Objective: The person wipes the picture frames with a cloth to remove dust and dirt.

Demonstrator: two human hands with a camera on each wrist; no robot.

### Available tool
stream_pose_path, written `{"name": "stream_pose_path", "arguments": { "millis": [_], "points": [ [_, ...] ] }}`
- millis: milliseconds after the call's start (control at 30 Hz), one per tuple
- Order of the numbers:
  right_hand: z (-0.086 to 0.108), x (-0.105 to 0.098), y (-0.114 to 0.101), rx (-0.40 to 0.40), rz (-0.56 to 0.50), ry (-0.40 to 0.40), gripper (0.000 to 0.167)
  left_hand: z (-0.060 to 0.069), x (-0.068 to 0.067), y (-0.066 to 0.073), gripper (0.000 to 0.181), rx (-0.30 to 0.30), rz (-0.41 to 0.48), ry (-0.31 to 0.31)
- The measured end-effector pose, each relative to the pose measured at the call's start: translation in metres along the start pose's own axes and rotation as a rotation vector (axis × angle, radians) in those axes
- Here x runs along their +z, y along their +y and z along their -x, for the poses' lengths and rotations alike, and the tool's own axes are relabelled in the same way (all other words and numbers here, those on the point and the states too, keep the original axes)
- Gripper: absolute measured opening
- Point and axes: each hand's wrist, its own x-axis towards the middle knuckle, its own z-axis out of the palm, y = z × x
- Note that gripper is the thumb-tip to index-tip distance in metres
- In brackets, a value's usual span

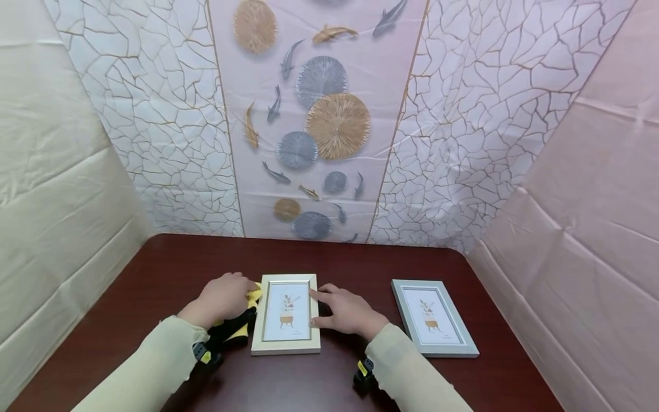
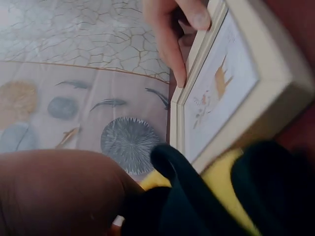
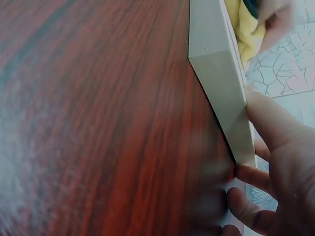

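Note:
A cream picture frame (image 1: 257, 337) lies face up on the table, holding a print of a potted plant. My left hand (image 1: 225, 297) grips a yellow cloth with dark edging (image 2: 224, 179) against the frame's left side. In the left wrist view the dark folds hide part of the near border. My right hand (image 1: 350, 311) holds the frame's right border, thumb and forefinger spread along it. In the right wrist view the thumb (image 3: 270, 115) is on the upper edge and a curled finger touches the side near the tabletop.
A second, grey-blue picture frame (image 1: 463, 337) with a similar print lies to the right on the dark red-brown table (image 1: 355, 263). Patterned fabric (image 1: 319, 189) hangs behind the table, and pale cloth walls (image 1: 582, 274) close in both sides.

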Motion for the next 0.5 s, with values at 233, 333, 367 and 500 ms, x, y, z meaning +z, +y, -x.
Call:
{"name": "stream_pose_path", "arguments": {
  "millis": [233,333,367,500],
  "points": [
    [-0.010,-0.001,-0.012,-0.027,0.078,-0.006,0.082,0.047,0.010,0.003,0.039,-0.016,0.108,0.141],
    [-0.017,-0.003,-0.018,-0.036,0.089,-0.003,0.081,0.063,0.005,0.010,0.039,0.005,0.134,0.190],
    [-0.020,-0.003,-0.021,-0.036,0.090,-0.003,0.081,0.068,0.003,0.012,0.040,0.009,0.141,0.198],
    [-0.032,-0.002,-0.032,-0.034,0.108,-0.016,0.081,0.087,0.003,0.014,0.039,0.024,0.156,0.224]
  ]
}}
